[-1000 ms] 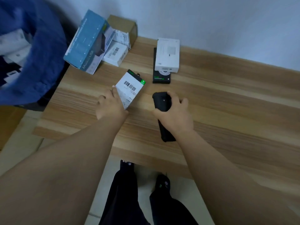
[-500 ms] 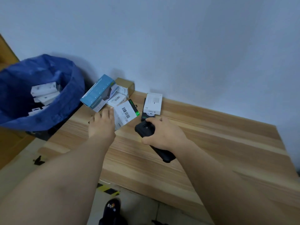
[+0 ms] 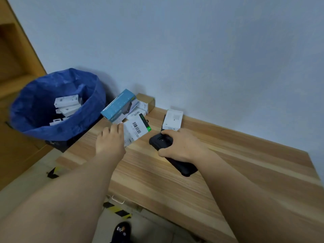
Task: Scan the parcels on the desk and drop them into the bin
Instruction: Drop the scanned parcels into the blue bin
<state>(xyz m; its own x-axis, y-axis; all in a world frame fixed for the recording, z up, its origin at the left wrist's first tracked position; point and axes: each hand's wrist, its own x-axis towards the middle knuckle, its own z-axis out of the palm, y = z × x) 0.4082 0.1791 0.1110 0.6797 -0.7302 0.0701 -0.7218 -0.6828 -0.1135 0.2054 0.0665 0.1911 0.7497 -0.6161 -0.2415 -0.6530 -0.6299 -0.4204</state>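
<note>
Left hand (image 3: 110, 142) is lying over the worktop (image 3: 228, 169) with fingers straight and together, fingertips touching the left edge of the labelled parcel (image 3: 135, 131); whether it is gripping underneath cannot be told. The parcel is lying barcode-up, tilted, just in front of the fingers and between the two hands. Right hand (image 3: 182, 144) is curling round the black scanner (image 3: 160, 142), thumb at its near side, the scanner's head pointing toward the parcel and its handle sticking out behind the wrist onto the worktop.

Behind the parcel, at the far left corner, a teal box (image 3: 117, 106) is leaning over small white boxes (image 3: 135, 114), with a brown carton (image 3: 146, 100) against the wall. A white box (image 3: 172, 120) is sitting on a black pack just beyond the right hand's fingers, near the scanner head.

The bin (image 3: 43, 127), lined in blue, is standing off the worktop's left end, well left of the left hand; several white boxes (image 3: 67, 105) are lying inside it.
</note>
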